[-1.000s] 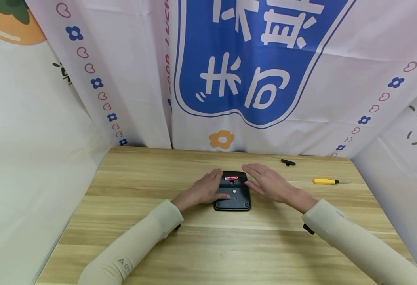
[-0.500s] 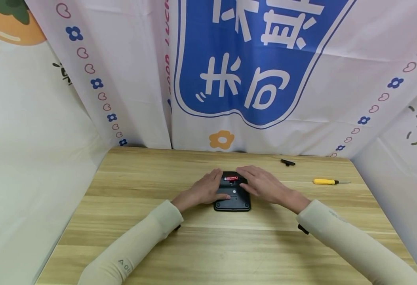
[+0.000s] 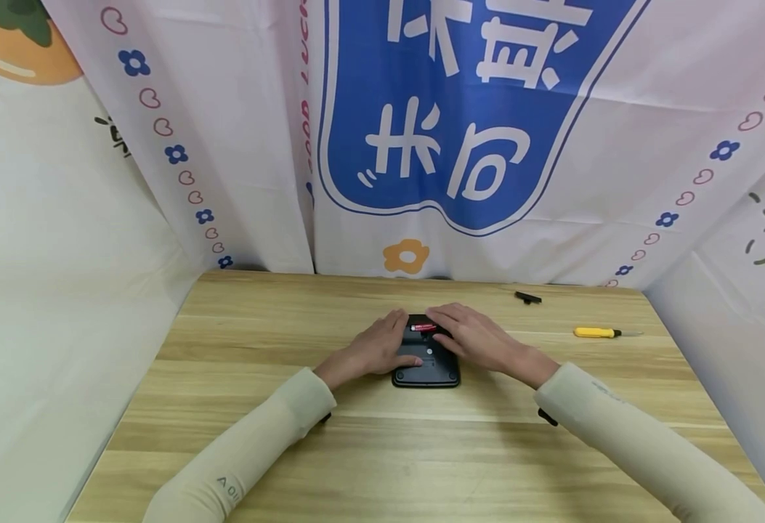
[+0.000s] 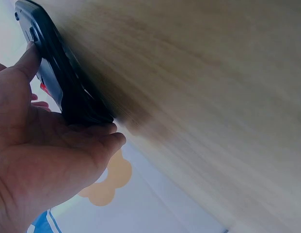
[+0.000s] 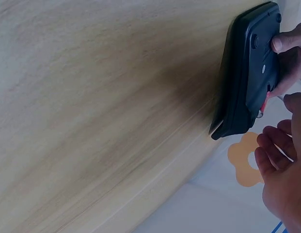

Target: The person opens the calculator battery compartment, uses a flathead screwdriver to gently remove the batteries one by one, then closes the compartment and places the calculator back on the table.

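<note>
A black calculator lies face down on the wooden table, its back with round feet turned up. A red battery sits in the compartment near its far edge. My left hand grips the calculator's left side, thumb across the back and fingers along the edge. Over the far right part is my right hand, its fingertips close to the battery in the head view. In the right wrist view, the fingers of that right hand are loosely bent and stand apart from the calculator, holding nothing visible.
A small black cover lies at the back right of the table. Nearer the right edge is a screwdriver with a yellow handle. Printed cloth hangs behind and at both sides.
My right hand has moved left over the calculator, closer to the battery. The left hand and the calculator have stayed in place. The battery looks slightly more tilted.
</note>
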{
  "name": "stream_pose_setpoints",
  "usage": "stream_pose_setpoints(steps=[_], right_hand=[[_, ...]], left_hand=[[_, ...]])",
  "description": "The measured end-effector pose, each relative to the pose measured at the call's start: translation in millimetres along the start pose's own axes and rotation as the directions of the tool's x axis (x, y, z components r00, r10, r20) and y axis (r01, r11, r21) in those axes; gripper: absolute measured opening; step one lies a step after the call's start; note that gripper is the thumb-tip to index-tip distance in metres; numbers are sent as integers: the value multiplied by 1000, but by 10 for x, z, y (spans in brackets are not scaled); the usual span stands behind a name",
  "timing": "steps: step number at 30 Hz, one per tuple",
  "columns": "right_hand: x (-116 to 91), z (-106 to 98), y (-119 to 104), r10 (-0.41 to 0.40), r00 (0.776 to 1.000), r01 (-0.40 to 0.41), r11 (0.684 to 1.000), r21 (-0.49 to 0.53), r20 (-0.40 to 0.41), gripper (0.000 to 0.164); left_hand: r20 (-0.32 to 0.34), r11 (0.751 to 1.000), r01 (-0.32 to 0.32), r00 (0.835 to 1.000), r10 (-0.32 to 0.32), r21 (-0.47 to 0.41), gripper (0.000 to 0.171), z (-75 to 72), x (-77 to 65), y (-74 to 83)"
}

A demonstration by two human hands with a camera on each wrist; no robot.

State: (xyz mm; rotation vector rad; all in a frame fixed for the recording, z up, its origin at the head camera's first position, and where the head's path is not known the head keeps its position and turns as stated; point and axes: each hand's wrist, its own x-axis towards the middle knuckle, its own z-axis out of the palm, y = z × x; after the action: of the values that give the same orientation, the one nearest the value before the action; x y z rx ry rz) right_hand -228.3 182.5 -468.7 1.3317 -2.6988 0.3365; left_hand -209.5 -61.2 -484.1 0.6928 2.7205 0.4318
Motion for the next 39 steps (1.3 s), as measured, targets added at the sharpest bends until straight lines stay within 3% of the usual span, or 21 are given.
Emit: stream_pose_setpoints(steps=[11, 39], right_hand=[[57, 56, -59, 32, 998, -32, 999, 11, 46, 46], [190, 217, -153, 55, 997, -54, 998, -26, 49, 37]], left_hand=[[12, 1000, -2, 1000, 2, 15, 97, -7, 1, -6], [16, 1000, 4, 1000, -4, 21, 97, 13, 20, -26]])
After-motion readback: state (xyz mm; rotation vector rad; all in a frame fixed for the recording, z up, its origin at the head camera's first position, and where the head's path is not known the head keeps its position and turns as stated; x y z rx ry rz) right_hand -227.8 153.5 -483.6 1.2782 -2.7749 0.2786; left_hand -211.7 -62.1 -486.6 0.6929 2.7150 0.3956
